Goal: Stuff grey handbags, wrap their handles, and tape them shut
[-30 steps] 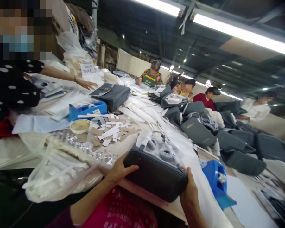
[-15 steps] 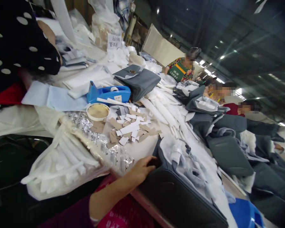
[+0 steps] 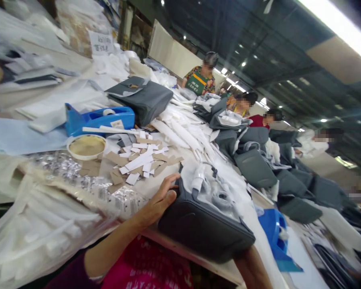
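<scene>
Dark grey bag (image 3: 203,226) sat at surface (image 3: 174,188) near edge, long axis left-right | left hand (image 3: 158,202) spread flat on its left end, nearer | right hand hidden under bag's right end, grip unclear | card scraps (image 3: 140,160) beyond | blue tape dispenser (image 3: 99,119) farther back

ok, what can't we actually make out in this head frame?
- Right hand: hidden behind the dark bag; only the forearm shows, so its grip cannot be told.
- Left hand: palm lies on the bag's end; fingertips partly behind its rim.
- Paper label on the far sack: writing too small and blurred.
- Left edge: motion blur smears the stacked sheets.
</scene>
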A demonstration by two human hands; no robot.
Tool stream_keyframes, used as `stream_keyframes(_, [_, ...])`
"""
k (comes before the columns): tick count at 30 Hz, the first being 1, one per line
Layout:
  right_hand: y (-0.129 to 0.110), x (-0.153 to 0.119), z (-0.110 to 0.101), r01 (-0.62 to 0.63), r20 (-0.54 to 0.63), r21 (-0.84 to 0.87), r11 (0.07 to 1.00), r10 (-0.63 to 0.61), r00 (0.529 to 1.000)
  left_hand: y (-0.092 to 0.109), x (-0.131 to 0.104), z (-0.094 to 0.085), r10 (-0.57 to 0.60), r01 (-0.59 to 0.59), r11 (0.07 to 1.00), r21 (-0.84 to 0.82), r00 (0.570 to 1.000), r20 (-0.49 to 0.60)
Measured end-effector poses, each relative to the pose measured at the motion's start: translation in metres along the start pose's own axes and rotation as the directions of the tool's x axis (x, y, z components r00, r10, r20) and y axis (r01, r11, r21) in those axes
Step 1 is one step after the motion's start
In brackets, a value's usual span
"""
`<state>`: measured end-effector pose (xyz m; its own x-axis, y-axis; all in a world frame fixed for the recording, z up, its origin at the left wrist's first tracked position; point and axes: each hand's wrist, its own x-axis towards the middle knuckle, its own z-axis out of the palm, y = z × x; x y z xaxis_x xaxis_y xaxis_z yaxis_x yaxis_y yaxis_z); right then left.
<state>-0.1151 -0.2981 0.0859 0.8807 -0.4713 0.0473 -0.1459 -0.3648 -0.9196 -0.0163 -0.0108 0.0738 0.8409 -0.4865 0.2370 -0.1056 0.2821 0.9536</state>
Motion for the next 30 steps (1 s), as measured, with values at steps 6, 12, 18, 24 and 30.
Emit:
stream_keyframes(6, [0.003,-0.028,-0.028,-0.105,-0.192,0.296,0.949,0.167,0.967,0.021,0.016,-0.002,-0.028,-0.036,0.967,0.25,0.968,0.248])
stream_keyframes(12, [-0.004,-0.028,-0.038,0.018,-0.113,0.241,0.97,0.01,0.994,0.027,0.022,0.004,-0.088,-0.004,0.92,0.391,0.972,0.216])
stream_keyframes(18, [0.003,-0.032,-0.046,0.036,0.076,0.23,0.973,-0.055,0.996,0.037,0.017,0.013,-0.213,0.132,0.898,0.421,0.965,0.151])
stream_keyframes(24, [0.016,-0.026,-0.032,0.022,-0.06,0.258,0.966,-0.007,0.998,0.025,0.008,0.022,-0.381,0.374,0.915,0.153,0.924,0.023])
stream_keyframes(30, [-0.001,-0.031,-0.04,-0.045,-0.057,0.125,0.991,0.053,0.997,0.037,0.011,0.035,-0.428,0.444,0.881,0.161,0.895,-0.127])
